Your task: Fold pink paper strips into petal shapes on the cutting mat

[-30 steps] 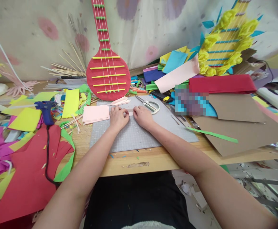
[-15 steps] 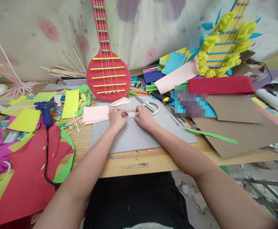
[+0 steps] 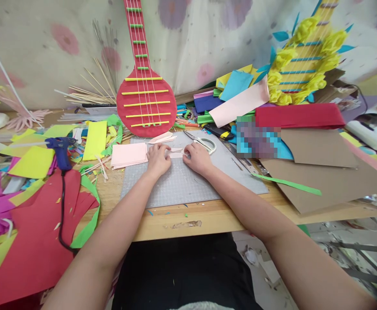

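Observation:
A pale pink piece of paper [image 3: 176, 155] lies folded on the grey cutting mat [image 3: 175, 185]. At its left end my left hand [image 3: 158, 159] grips it with bent fingers. My right hand [image 3: 197, 157] has its fingers closed on the opposite end, and both hands partly cover the paper. Just left of my left hand sits a stack of pale pink paper sheets [image 3: 128, 155]. Behind the hands rest a folded pink paper piece [image 3: 163, 137] and a pair of scissors [image 3: 210, 144] with white handles.
A red paper-covered stringed instrument [image 3: 146, 103] stands at the back, and a yellow one with paper flowers [image 3: 300, 64] leans at the right. A blue glue gun [image 3: 63, 156] and red paper [image 3: 39, 228] lie left. Brown cardboard [image 3: 324, 176] covers the right side.
My fingers have shifted slightly on the pink paper, and its folded strip between my hands shows a little differently. The surroundings look the same.

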`<move>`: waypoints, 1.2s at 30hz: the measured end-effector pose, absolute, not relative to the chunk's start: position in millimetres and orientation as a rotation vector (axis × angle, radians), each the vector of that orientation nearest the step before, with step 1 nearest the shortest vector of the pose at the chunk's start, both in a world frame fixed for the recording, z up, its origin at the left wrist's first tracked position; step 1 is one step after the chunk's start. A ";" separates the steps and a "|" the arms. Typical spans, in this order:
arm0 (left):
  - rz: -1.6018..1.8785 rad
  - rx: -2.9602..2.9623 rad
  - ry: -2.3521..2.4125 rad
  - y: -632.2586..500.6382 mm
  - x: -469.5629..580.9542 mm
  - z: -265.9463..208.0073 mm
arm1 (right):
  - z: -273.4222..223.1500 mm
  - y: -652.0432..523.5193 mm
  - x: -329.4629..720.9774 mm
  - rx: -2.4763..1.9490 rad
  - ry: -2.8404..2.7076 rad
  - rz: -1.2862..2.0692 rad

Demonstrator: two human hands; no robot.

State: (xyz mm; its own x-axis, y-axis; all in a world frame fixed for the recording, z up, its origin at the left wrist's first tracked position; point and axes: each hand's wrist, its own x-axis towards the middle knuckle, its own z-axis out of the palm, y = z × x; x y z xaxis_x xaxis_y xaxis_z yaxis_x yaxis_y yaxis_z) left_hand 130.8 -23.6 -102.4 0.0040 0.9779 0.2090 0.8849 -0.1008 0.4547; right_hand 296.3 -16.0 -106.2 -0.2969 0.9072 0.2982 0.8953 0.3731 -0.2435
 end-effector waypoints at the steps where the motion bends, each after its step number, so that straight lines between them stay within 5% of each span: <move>1: 0.701 2.090 1.953 -23.1 130.3 -102.1 | -105.9 -16.3 296.4 -1.565 -2.257 0.041; 27: 0.487 1.932 1.857 15.4 128.4 -81.3 | -107.3 -3.8 298.0 -1.385 -2.276 0.183; 36: 0.803 2.092 1.637 -2.4 121.6 -90.8 | -104.1 -3.1 298.6 -1.352 -2.181 0.334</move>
State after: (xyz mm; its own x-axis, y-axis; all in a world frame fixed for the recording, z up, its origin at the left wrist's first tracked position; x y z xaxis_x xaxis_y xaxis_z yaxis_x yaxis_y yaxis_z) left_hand 121.6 -2.4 -90.8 0.1653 0.9636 0.2100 0.7561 -0.2605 0.6003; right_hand 298.6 -3.1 -104.1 -0.3451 0.8827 0.3189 0.7468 0.4641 -0.4764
